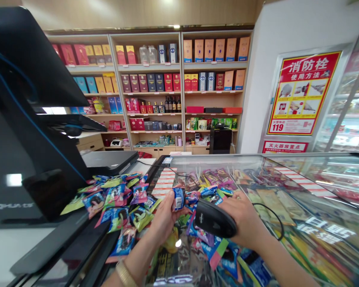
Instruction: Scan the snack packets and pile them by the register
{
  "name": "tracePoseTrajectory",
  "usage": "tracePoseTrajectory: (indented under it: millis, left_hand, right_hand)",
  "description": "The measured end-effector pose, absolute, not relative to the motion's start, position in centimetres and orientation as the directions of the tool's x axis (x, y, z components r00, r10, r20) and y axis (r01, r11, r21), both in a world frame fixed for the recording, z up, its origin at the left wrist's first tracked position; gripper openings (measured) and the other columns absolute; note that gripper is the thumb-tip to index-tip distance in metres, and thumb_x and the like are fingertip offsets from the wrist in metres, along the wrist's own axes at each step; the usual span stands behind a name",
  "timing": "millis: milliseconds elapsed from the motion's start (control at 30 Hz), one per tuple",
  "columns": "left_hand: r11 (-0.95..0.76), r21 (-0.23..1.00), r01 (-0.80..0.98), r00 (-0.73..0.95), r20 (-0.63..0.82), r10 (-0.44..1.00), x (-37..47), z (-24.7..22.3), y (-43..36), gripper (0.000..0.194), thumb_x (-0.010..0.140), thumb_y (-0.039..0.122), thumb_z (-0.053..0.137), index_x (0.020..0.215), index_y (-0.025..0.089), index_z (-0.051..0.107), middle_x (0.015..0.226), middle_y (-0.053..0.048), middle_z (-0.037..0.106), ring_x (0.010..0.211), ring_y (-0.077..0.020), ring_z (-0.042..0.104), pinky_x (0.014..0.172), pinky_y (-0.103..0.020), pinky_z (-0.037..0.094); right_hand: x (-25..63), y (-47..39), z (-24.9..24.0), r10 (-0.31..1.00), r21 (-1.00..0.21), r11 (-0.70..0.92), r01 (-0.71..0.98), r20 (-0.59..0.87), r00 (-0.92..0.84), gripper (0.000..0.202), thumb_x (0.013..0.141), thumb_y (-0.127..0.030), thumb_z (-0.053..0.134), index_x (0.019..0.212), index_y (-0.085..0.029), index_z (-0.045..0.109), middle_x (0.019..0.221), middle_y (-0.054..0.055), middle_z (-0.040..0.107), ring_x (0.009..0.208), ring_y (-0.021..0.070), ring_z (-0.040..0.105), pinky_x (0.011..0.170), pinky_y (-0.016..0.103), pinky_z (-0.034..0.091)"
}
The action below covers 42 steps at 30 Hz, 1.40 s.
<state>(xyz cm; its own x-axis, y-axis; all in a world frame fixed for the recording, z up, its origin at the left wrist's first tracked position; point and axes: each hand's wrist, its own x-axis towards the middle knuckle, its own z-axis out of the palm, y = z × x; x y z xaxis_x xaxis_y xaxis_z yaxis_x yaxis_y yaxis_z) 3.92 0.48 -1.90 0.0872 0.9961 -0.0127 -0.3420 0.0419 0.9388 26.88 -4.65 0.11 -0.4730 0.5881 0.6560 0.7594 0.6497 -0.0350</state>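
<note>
Between the fingers of my left hand point(164, 217) is a small blue snack packet point(178, 198), its white barcode label turned toward the scanner. My right hand point(242, 217) grips a black handheld barcode scanner point(214, 218), whose head points left at the packet from close by. A loose pile of snack packets point(209, 241) in blue, pink, green and purple lies on the glass under and around both hands. Left of my left hand, another heap of similar packets point(116, 199) rests by the black register. The scanner's trigger is hidden by my fingers.
A black point-of-sale terminal point(26, 119) stands at the left, with a flat dark device point(107, 160) behind the left heap. Under the packets is a glass-topped freezer point(275, 199) holding goods. A black cable point(277, 217) loops by my right wrist. Shelves of boxes point(151, 81) line the back wall.
</note>
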Motion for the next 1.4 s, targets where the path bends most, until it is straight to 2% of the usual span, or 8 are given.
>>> tracePoseTrajectory:
  millis: [467, 567, 667, 867, 967, 1067, 1233, 1400]
  left_hand:
    - [0.005, 0.952, -0.305, 0.067, 0.017, 0.998, 3.9, -2.2, 0.5, 0.047, 0.084, 0.056, 0.055, 0.109, 0.017, 0.062, 0.083, -0.005, 0.071, 0.068, -0.019, 0.067, 0.065, -0.032, 0.056]
    - [-0.124, 0.977, -0.173, 0.04, 0.133, 0.99, 3.6, -2.4, 0.5, 0.055, 0.084, 0.06, 0.051, 0.118, 0.018, 0.061, 0.104, -0.009, 0.071, 0.092, -0.0241, 0.067, 0.078, -0.035, 0.055]
    - [-0.324, 0.946, 0.027, 0.031, 0.323, 0.946, 3.6, -2.8, 0.7, 0.053, 0.087, 0.055, 0.05, 0.125, 0.019, 0.058, 0.127, -0.01, 0.062, 0.12, -0.0253, 0.055, 0.099, -0.036, 0.045]
    - [-0.539, 0.806, 0.245, 0.247, 0.486, 0.838, 5.5, -5.3, 1.4, 0.047, 0.092, 0.047, 0.046, 0.13, 0.022, 0.056, 0.132, -0.011, 0.055, 0.127, -0.024, 0.047, 0.111, -0.042, 0.031]
    - [-0.608, 0.745, 0.275, 0.345, 0.514, 0.785, 6.6, -6.2, 1.3, 0.066, 0.082, 0.052, 0.06, 0.14, 0.025, 0.046, 0.143, -0.013, 0.042, 0.136, -0.029, 0.036, 0.114, -0.047, 0.028]
    - [-0.623, 0.708, 0.332, 0.372, 0.508, 0.776, 7.6, -6.3, 1.1, 0.079, 0.073, 0.05, 0.07, 0.143, 0.027, 0.042, 0.147, -0.014, 0.033, 0.138, -0.0335, 0.032, 0.113, -0.051, 0.028]
    - [-0.561, 0.691, 0.456, 0.314, 0.465, 0.828, 9.5, -5.5, 1.4, 0.066, 0.075, 0.039, 0.068, 0.137, 0.028, 0.05, 0.144, -0.014, 0.036, 0.137, -0.0335, 0.034, 0.112, -0.051, 0.028]
    - [-0.544, 0.679, 0.493, 0.294, 0.459, 0.838, 11.2, -5.3, 2.0, 0.064, 0.075, 0.04, 0.068, 0.136, 0.028, 0.052, 0.145, -0.014, 0.037, 0.136, -0.0328, 0.036, 0.112, -0.05, 0.029]
  right_hand:
    - [27.0, -4.5, -0.1, 0.584, -0.059, 0.663, 0.746, 0.664, -0.466, 0.007, 0.07, -0.021, 0.051, 0.076, -0.021, 0.054, 0.066, -0.001, 0.059, 0.062, 0.0145, 0.049, 0.071, 0.032, 0.025]
    - [28.0, -4.2, 0.0, 0.551, -0.039, 0.647, 0.761, 0.714, -0.431, 0.008, 0.074, -0.025, 0.052, 0.079, -0.021, 0.057, 0.067, -0.001, 0.06, 0.064, 0.0143, 0.052, 0.072, 0.032, 0.027]
    - [30.4, -3.4, -0.1, 0.511, -0.001, 0.568, 0.823, 0.784, -0.352, 0.015, 0.077, -0.032, 0.055, 0.086, -0.021, 0.061, 0.073, 0.001, 0.066, 0.069, 0.0159, 0.057, 0.074, 0.033, 0.03]
    - [36.2, -1.2, -1.5, 0.436, 0.046, 0.297, 0.954, 0.882, -0.178, 0.019, 0.076, -0.032, 0.055, 0.086, -0.019, 0.063, 0.079, 0.006, 0.07, 0.068, 0.0193, 0.059, 0.071, 0.033, 0.036]
    - [37.9, -0.4, -2.3, 0.425, 0.03, 0.215, 0.976, 0.897, -0.121, 0.028, 0.073, -0.033, 0.055, 0.095, -0.019, 0.064, 0.078, 0.005, 0.07, 0.066, 0.0201, 0.06, 0.068, 0.032, 0.037]
    - [38.7, 0.0, -2.9, 0.433, -0.016, 0.159, 0.987, 0.9, -0.055, 0.024, 0.071, -0.034, 0.055, 0.089, -0.02, 0.064, 0.073, 0.004, 0.069, 0.062, 0.0204, 0.059, 0.067, 0.032, 0.039]
    - [38.9, 0.1, -3.2, 0.432, -0.026, 0.149, 0.989, 0.901, -0.041, 0.022, 0.072, -0.036, 0.055, 0.085, -0.02, 0.064, 0.07, 0.005, 0.068, 0.063, 0.0212, 0.06, 0.067, 0.032, 0.039]
    - [38.8, 0.3, -3.4, 0.425, -0.006, 0.163, 0.987, 0.903, -0.065, 0.027, 0.074, -0.037, 0.055, 0.091, -0.019, 0.065, 0.072, 0.006, 0.069, 0.065, 0.0219, 0.062, 0.068, 0.032, 0.04]
